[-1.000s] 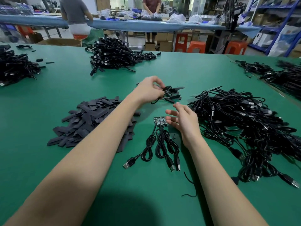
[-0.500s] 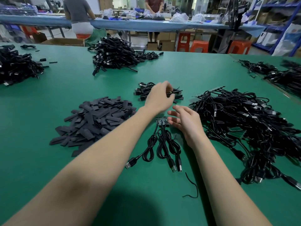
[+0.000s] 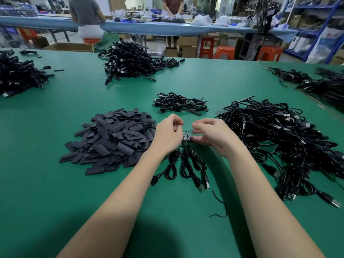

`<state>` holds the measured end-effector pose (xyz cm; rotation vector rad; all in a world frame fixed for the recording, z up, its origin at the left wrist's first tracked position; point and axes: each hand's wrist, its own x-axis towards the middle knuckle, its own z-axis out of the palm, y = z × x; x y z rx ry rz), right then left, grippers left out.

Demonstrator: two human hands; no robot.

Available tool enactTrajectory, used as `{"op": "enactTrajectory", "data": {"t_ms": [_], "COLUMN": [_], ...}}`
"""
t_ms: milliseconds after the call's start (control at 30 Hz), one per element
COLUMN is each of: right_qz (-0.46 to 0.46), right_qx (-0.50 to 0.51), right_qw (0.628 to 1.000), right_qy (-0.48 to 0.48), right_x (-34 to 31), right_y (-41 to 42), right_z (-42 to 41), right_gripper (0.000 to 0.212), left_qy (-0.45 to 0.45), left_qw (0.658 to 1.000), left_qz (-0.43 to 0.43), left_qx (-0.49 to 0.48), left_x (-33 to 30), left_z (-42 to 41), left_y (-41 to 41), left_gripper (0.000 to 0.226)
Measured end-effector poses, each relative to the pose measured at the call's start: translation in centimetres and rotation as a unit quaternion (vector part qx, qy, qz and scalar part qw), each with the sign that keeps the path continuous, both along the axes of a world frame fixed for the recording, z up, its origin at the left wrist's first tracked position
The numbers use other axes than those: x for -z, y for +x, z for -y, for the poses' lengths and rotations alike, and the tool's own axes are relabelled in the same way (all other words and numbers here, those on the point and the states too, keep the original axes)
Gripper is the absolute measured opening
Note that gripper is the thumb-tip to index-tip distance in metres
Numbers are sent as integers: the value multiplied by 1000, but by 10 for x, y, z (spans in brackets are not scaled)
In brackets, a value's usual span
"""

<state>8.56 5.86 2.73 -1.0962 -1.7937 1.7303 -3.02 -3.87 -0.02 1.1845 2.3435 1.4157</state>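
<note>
**Green worktop, cable station: both hands closed in on the board strip**

Workshop; green worktop (image 3: 55,183), people at a far bench. Left to right:

- A pile of flat black sleeves (image 3: 111,142) lies left of centre.
- The left hand (image 3: 167,135) has its fingers curled, thumb and forefinger tips together. It sits just beside the left end of the board strip (image 3: 186,136). Cannot tell if it pinches anything.
- The strip lies at mid-worktop, directly between the hands. Its attached cables (image 3: 188,162) trail toward the near edge, so the long axis points at the person.
- The right hand (image 3: 210,136) is curled, and its lower fingers touch the strip's right end. A grip is not confirmed.
- A tangled cable heap (image 3: 279,142) lies toward the right edge.

Judgement: both hands are equally near, one at each end, so any split or lift works across the cable axis.
</note>
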Motion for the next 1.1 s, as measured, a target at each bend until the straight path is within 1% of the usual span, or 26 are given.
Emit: {"op": "enactTrajectory", "data": {"t_ms": [67, 100, 167, 267, 333, 400, 433, 467, 500, 567, 633, 700, 800, 867, 933, 967, 1067, 1100], "right_qz": [-35, -47, -54, -24, -19, -56, -90, -124, -152, -178, -182, -177, -166, -165, -166, -166, -171, -175], "right_qx": [-9, -5, 4, 8, 14, 9, 2, -6, -14, -26, -37, -62, -85, -89, -93, -94, -93, -90], "right_qw": [996, 994, 993, 999, 1000, 997, 993, 986, 978, 967, 964, 965, 965, 963, 957, 954, 945, 941], "right_qy": [-79, -99, -104, -46, -20, -46, -77, -112, -143, -179, -188, -184, -182, -195, -218, -230, -264, -275], "right_x": [-3, -3, -2, 2, 5, 5, 4, 2, 1, 1, 1, 1, -1, -1, -1, -2, -3, -4], "right_y": [1, 1, 1, 2, 2, 3, 4, 5, 6, 7, 9, 10, 11, 11, 11, 11, 13, 13], "right_z": [4, 5, 8, 10, 9, 9, 8, 7, 6, 4, 4, 4, 3, 2, 2, 2, 4, 5], "right_gripper": [14, 20, 26, 21, 17, 14, 14, 14, 15, 16, 17, 25, 45, 49, 42, 36, 13, 10], "left_qy": [16, 25, 46, 91, 122, 137, 136, 132, 130, 153, 178, 180, 172, 168, 161, 155, 126, 120], "left_qw": [1000, 999, 996, 983, 975, 970, 964, 953, 934, 889, 863, 848, 816, 794, 780, 778, 788, 788], "left_qz": [19, 36, 78, 158, 183, 198, 228, 273, 331, 424, 464, 490, 536, 562, 578, 580, 570, 570], "left_qx": [-10, -18, -26, -17, -21, -29, -23, -6, 23, 80, 90, 96, 132, 157, 178, 185, 197, 199], "left_x": [1, 2, 2, 0, -3, -4, -6, -7, -10, -15, -18, -19, -19, -21, -22, -22, -21, -21], "left_z": [2, 3, 3, 1, 1, 2, 2, 3, 4, 6, 8, 10, 13, 15, 16, 17, 19, 19], "left_y": [1, 2, 4, 6, 8, 9, 8, 8, 8, 10, 10, 10, 8, 7, 6, 6, 7, 7], "left_gripper": [16, 16, 15, 15, 12, 9, 13, 18, 20, 18, 21, 23, 13, 12, 20, 25, 26, 25]}}
